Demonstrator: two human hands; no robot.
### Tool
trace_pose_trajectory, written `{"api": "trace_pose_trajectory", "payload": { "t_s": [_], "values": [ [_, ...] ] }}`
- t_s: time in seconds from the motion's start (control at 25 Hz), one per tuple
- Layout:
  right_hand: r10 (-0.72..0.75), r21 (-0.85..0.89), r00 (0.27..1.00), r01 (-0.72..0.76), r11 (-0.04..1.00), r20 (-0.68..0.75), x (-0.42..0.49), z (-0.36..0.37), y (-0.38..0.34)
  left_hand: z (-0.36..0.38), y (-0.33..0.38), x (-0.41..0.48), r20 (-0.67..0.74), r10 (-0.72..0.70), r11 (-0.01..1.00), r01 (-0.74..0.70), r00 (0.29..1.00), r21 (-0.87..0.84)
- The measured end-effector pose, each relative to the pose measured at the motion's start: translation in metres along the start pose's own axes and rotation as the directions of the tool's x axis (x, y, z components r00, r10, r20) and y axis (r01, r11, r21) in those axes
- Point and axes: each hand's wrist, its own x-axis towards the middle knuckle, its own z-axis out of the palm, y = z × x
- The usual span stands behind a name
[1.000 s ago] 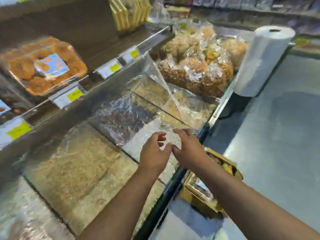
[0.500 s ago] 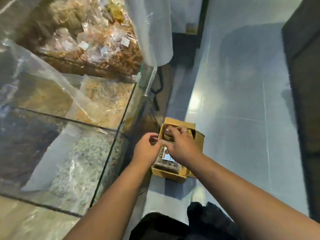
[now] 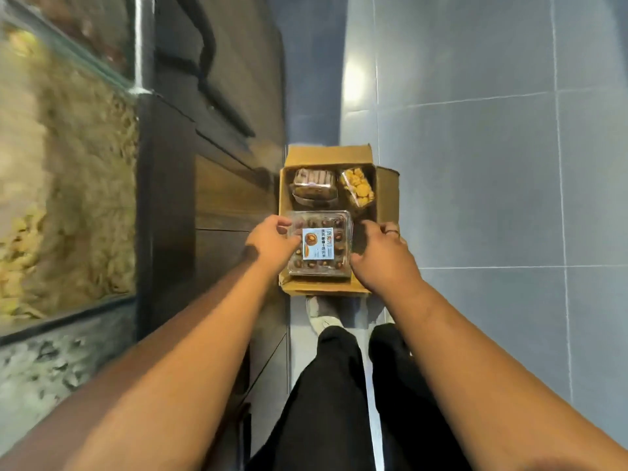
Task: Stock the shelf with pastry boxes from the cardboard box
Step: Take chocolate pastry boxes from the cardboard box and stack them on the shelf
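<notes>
The cardboard box (image 3: 326, 157) is matt brown board, a little rough at its flap edges. The pastry box (image 3: 334, 266) in it is clear glossy plastic with a smooth paper label (image 3: 314, 243); at 12 o'clock from it, two smaller packs (image 3: 314, 185) (image 3: 358, 186) are the same shiny clear plastic. At 3 o'clock the floor (image 3: 475, 164) is smooth grey tile with a bright glare. At 9 o'clock stands a dark wood cabinet (image 3: 224, 198) with a satin grain, and beyond it a glass case (image 3: 68, 164). At 6 o'clock, the trousers (image 3: 326, 402) are matt black cloth.
</notes>
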Motion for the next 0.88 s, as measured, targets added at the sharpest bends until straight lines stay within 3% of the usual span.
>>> {"api": "trace_pose_trajectory", "payload": {
  "t_s": [0.24,0.4,0.56,0.64,0.76,0.88],
  "values": [
    [0.063,0.008,0.990,-0.065,0.998,0.128,0.103,0.114,0.052,0.091,-0.077,0.107,0.140,-0.068,0.998,0.066,0.988,0.017],
    [0.123,0.135,0.967,-0.155,0.979,0.224,0.174,0.193,0.081,0.149,-0.142,0.175,0.174,-0.190,0.982,0.187,0.966,0.035],
    [0.269,0.460,0.916,-0.384,0.801,0.297,0.229,0.236,0.100,0.180,-0.167,0.211,0.187,-0.298,0.941,0.321,0.936,-0.106],
    [0.278,0.485,0.898,-0.422,0.766,0.341,0.240,0.253,0.105,0.190,-0.176,0.217,0.193,-0.373,0.890,0.409,0.908,-0.202],
    [0.311,0.520,0.864,-0.491,0.699,0.396,0.244,0.265,0.110,0.199,-0.183,0.216,0.267,-0.451,0.833,0.509,0.852,-0.216],
    [0.323,0.528,0.850,-0.515,0.675,0.416,0.242,0.260,0.110,0.203,-0.182,0.211,0.400,-0.386,0.835,0.499,0.832,-0.233]
  ]
}}
